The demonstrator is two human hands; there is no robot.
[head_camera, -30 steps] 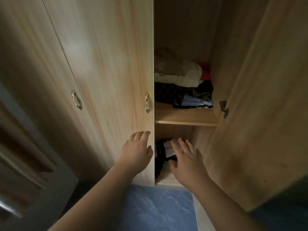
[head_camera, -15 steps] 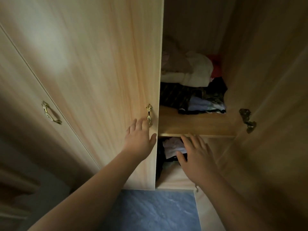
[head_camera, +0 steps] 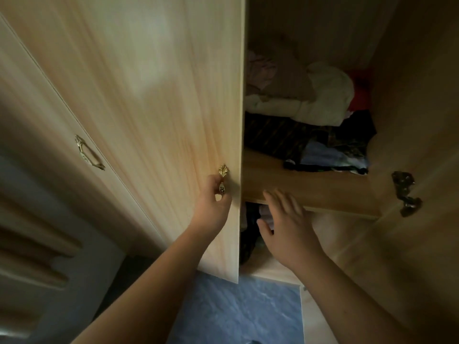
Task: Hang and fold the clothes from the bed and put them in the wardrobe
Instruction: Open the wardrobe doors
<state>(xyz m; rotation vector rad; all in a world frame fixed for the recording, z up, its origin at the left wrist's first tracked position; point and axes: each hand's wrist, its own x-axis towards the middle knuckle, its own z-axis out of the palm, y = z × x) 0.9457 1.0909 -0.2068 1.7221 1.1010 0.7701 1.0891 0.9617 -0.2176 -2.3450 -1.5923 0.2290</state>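
A light wooden wardrobe stands in front of me. My left hand (head_camera: 214, 203) grips the brass handle (head_camera: 223, 178) of the middle door (head_camera: 154, 115). My right hand (head_camera: 289, 225) is held flat with straight fingers in front of the shelf edge (head_camera: 323, 192), holding nothing. On the shelf lies a heap of clothes (head_camera: 305, 120): white, beige, pink, red, and dark patterned pieces. More dark and pale clothes (head_camera: 250, 227) sit in the compartment below, partly hidden by my right hand.
The right door (head_camera: 422, 145) stands open with a dark metal handle (head_camera: 406, 192) on it. A second closed door on the left carries another brass handle (head_camera: 88, 152). Blue floor (head_camera: 236, 311) lies below. Grey furniture with wooden slats (head_camera: 32, 256) stands at the far left.
My left hand rose from flat on the door and closed around the brass handle. My right hand lifted from the lower compartment to the shelf edge. The view moved closer to the wardrobe.
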